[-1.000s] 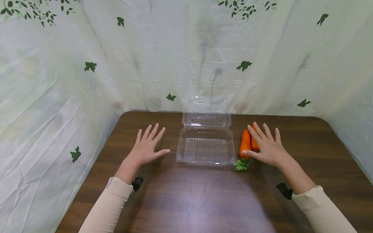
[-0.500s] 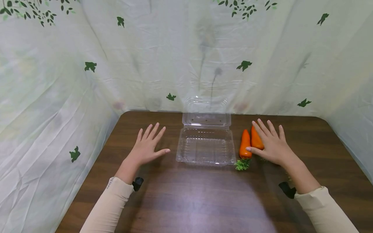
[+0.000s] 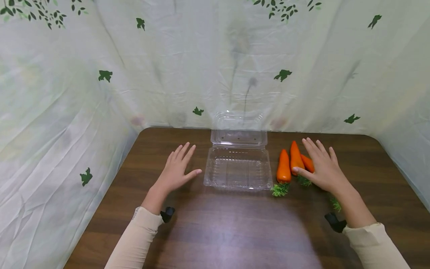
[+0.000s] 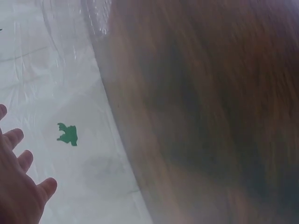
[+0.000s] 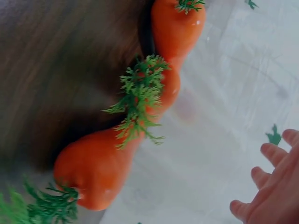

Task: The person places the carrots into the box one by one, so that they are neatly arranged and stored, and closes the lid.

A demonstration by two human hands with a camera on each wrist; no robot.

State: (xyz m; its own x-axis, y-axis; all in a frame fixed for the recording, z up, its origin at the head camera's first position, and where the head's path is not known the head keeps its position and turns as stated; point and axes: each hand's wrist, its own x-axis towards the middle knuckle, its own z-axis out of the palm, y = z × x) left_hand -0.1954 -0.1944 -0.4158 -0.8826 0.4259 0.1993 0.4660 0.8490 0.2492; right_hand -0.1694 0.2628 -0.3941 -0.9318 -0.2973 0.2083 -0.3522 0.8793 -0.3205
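Three orange carrots with green tops lie on the right of the table. The leftmost carrot [image 3: 283, 168] points away from me, and the middle carrot [image 3: 296, 158] lies beside it. My right hand [image 3: 323, 169] is over the third carrot [image 3: 307, 163], fingers spread, hiding part of it. All three carrots show in the right wrist view, the nearest carrot [image 5: 96, 170] at lower left. Left of them stands a clear plastic clamshell box [image 3: 237, 168], its lid [image 3: 238, 138] raised at the back. My left hand [image 3: 175, 172], fingers spread, hovers left of the box and holds nothing.
The brown wooden table [image 3: 215, 224] ends at the back against a pale curtain [image 3: 181, 67] printed with leaves. A dark strap piece [image 3: 335, 222] sits by my right wrist, another dark piece [image 3: 167, 215] by my left.
My right hand has shifted rightward, uncovering the middle carrot and part of the third one. My left hand has moved slightly right. The box and carrots stay in place.
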